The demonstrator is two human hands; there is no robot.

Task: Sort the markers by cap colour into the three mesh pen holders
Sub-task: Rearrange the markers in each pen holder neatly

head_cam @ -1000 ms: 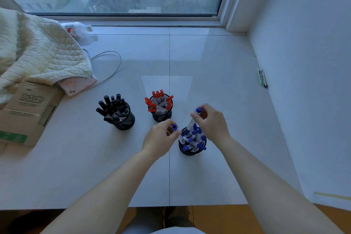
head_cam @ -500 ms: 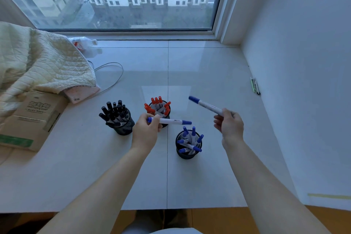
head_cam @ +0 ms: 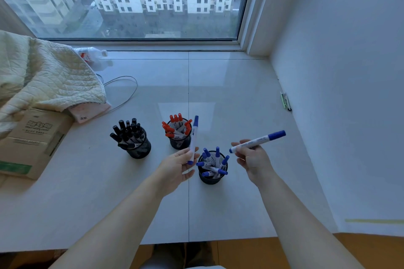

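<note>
I see both hands up over the pale tiled ledge [head_cam: 240,98], each with a blue-capped marker. Left hand [head_cam: 177,167] is palm-up, fingers loosely curled, pinching the lower end of a blue marker [head_cam: 193,140] between thumb and fingertips; that marker stands almost upright, cap on top, overlapping the red holder in view. Right hand [head_cam: 251,157] has fingers closed around the white barrel of a second blue marker [head_cam: 258,141], which lies near-horizontal, cap pointing right and slightly up, blue end tip pointing left.

Three black mesh holders stand on the ledge. Left holder [head_cam: 140,148] is packed with black-capped markers [head_cam: 127,131]. Middle holder [head_cam: 180,143] has red-capped markers [head_cam: 176,126]. Front-right holder [head_cam: 213,178] has blue-capped markers [head_cam: 213,162], some upright, some leaning across; it sits between my two hands, below them. No marker is loose on the ledge near the holders.

Off to the left: cream quilted blanket [head_cam: 43,78] draped over a cardboard box [head_cam: 32,142], a plastic bottle [head_cam: 91,57] lying by the window, a thin cable loop [head_cam: 124,91]. Small green and dark pens [head_cam: 286,101] lie against the right wall. The window [head_cam: 140,0] shows apartment blocks.
</note>
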